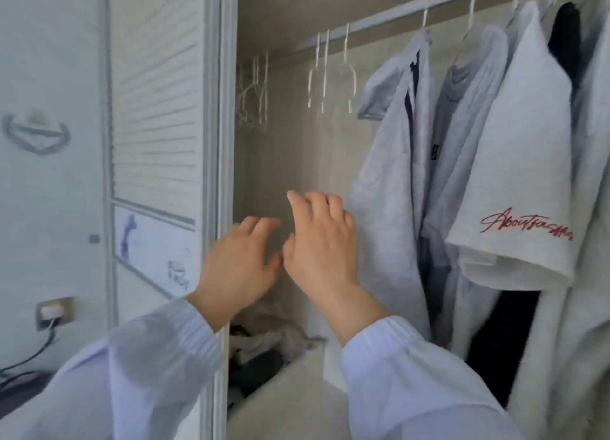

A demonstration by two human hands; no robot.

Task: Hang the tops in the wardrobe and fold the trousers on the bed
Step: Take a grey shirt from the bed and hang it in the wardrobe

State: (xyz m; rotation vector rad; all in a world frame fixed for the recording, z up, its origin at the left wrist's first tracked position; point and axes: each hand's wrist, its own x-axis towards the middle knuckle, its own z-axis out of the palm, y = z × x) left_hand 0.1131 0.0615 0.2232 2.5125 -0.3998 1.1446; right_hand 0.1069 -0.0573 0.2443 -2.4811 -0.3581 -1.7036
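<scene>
Just inside the open wardrobe (227, 142), both hands are raised with fingers loosely spread, gripping nothing. Left hand (236, 268) sits near the door frame; right hand (321, 244) lies against the grey top (386, 192) hanging from the rail (373, 21), beside empty hangers (330, 73).

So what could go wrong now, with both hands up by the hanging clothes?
1. The right hand is right beside the grey top; a bump might slide it off its hanger.
2. The empty hangers hang loosely on the rail, so a careless reach could knock one down.
3. The pile of clothes on the wardrobe floor could hide anything that falls.
</scene>
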